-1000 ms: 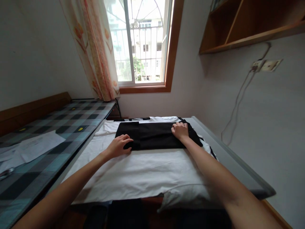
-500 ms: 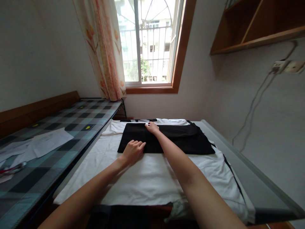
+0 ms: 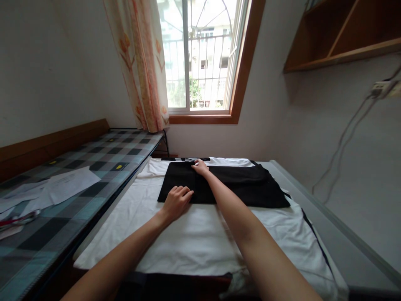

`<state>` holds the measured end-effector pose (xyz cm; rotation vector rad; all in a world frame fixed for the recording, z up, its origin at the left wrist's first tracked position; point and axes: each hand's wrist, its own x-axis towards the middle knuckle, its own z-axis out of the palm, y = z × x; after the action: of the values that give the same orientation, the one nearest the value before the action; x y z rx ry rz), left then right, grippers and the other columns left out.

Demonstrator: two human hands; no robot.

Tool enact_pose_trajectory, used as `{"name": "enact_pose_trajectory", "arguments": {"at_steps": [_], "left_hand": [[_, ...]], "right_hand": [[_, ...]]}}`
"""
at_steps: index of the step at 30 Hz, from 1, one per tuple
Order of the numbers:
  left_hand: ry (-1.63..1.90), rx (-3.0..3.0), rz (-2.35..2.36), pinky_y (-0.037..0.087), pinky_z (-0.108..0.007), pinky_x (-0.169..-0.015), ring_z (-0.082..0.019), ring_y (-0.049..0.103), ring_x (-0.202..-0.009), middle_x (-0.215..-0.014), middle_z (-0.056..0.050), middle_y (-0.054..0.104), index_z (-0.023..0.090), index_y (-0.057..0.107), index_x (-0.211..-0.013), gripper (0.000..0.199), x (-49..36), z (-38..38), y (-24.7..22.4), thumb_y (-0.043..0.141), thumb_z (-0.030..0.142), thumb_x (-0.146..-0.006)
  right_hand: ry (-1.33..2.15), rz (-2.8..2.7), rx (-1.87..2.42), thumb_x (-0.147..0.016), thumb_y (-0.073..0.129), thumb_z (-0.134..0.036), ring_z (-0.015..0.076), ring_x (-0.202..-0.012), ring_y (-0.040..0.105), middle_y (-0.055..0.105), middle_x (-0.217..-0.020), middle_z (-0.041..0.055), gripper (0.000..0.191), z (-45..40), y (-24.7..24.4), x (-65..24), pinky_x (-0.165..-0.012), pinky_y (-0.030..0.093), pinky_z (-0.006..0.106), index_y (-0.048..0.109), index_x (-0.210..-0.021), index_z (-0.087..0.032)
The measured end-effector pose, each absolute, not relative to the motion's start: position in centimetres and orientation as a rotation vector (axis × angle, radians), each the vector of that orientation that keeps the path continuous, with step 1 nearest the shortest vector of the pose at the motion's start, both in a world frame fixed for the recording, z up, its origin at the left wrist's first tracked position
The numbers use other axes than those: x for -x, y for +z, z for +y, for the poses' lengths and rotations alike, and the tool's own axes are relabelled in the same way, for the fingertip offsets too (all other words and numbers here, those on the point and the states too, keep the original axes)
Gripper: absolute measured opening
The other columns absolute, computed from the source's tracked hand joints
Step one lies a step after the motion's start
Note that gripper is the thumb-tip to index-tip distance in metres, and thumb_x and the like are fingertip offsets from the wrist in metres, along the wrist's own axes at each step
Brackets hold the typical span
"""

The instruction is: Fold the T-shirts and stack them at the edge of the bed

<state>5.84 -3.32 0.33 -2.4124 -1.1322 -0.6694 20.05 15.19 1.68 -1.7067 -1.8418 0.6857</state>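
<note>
A folded black garment (image 3: 238,188) lies flat across a white cloth garment with black trim (image 3: 188,246), which is spread over the table. At the black garment's near edge, left of its middle, my left hand (image 3: 177,201) has its fingers curled on the fabric. My right hand (image 3: 200,167) reaches further out and pinches the far edge of the same garment, thumb and fingers closed. The fingertips of both hands are partly hidden by the fabric and the hands themselves.
To the left is a bed with a checked mattress (image 3: 90,171) bearing loose papers (image 3: 65,184). A curtain (image 3: 142,67) hangs beside the barred window (image 3: 206,62). A grey raised edge (image 3: 326,217) runs along the right, below a wall shelf (image 3: 338,54) and hanging cables (image 3: 341,138).
The view has shifted slightly, so the scene sits a little further right. Both hands stay at the same places on the black garment, with a crease now showing between them.
</note>
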Motion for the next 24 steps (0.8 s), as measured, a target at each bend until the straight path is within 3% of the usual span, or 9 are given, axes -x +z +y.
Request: {"name": "enact_pose_trajectory", "arguments": {"at_steps": [4, 11, 18, 24], "left_hand": [[-0.812, 2.379, -1.105, 0.04, -0.033, -0.07, -0.018, 0.055, -0.078, -0.091, -0.005, 0.064, 0.019, 0.061, -0.111, 0.022, -5.77, -3.43, 0.34, 0.045, 0.019, -0.097], [-0.649, 2.471, -1.155, 0.041, -0.035, -0.072, -0.02, 0.055, -0.083, -0.095, -0.007, 0.064, 0.019, 0.062, -0.108, 0.02, -6.02, -3.64, 0.39, 0.049, 0.024, -0.095], [-0.83, 2.455, -1.149, 0.043, -0.033, -0.074, -0.017, 0.054, -0.08, -0.09, -0.006, 0.063, 0.018, 0.063, -0.107, 0.022, -5.71, -3.71, 0.41, 0.042, 0.021, -0.098], [-0.699, 2.548, -1.087, 0.043, -0.035, -0.074, -0.019, 0.055, -0.084, -0.094, -0.006, 0.064, 0.018, 0.064, -0.103, 0.018, -5.76, -3.64, 0.39, 0.051, 0.023, -0.093]], "right_hand": [[0.69, -1.794, 1.678, -0.084, 0.058, -0.033, 0.0179, -0.098, 0.065, 0.07, -0.103, 0.003, 0.026, 15.29, 1.81, -20.36, -0.084, 0.047, 0.03, 0.06, -0.108, -0.023], [0.662, -1.764, 1.723, -0.078, 0.064, -0.028, 0.0248, -0.109, 0.061, 0.07, -0.108, 0.0069, 0.026, 14.82, 1.45, -20.4, -0.095, 0.042, 0.038, 0.064, -0.104, -0.022], [0.682, -1.736, 1.701, -0.083, 0.058, -0.03, 0.0188, -0.104, 0.064, 0.07, -0.109, 0.0059, 0.03, 15.08, 1.5, -21.0, -0.088, 0.046, 0.028, 0.064, -0.111, -0.021], [0.697, -1.741, 1.71, -0.079, 0.063, -0.028, 0.0214, -0.105, 0.063, 0.07, -0.109, 0.0091, 0.033, 15.22, 1.22, -21.01, -0.091, 0.045, 0.029, 0.067, -0.109, -0.016]]}}
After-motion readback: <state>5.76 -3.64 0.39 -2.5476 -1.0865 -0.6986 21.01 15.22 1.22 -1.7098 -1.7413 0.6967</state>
